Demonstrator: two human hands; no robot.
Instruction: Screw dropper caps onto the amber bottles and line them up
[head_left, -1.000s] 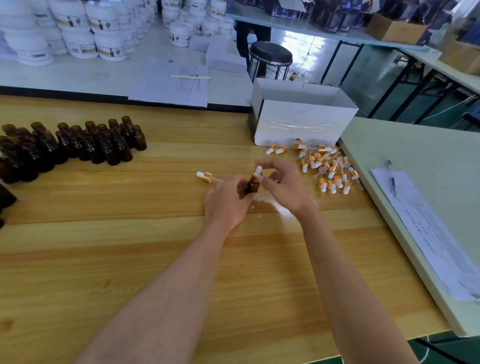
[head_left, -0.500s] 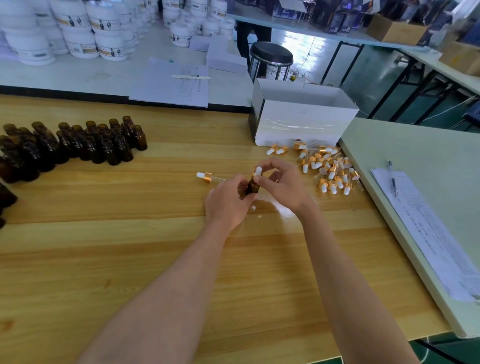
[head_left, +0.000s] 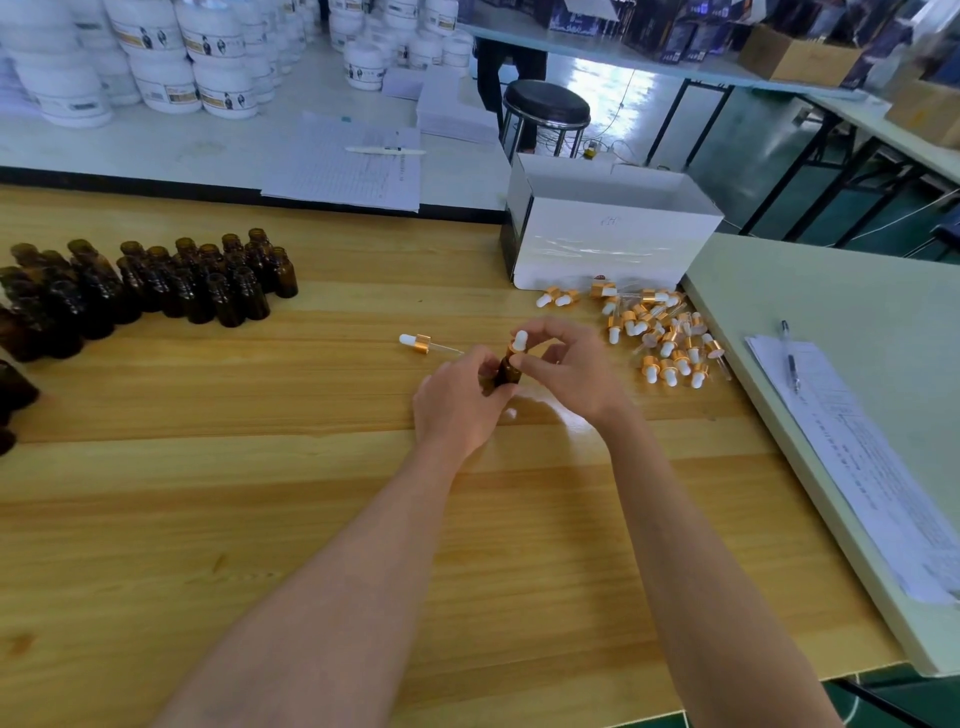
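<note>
Hands barely moved versus a second ago. Left hand (head_left: 460, 410) grips amber bottle (head_left: 506, 371) mid-surface; right hand (head_left: 566, 371) fingers pinch dropper cap (head_left: 519, 340) on its neck. Loose caps (head_left: 660, 332) lie near the right edge, uncapped bottles (head_left: 156, 280) near the left edge.

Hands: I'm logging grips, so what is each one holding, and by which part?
The left hand grips the amber bottle by its body; the right hand pinches the dropper cap on the bottle's neck.
</note>
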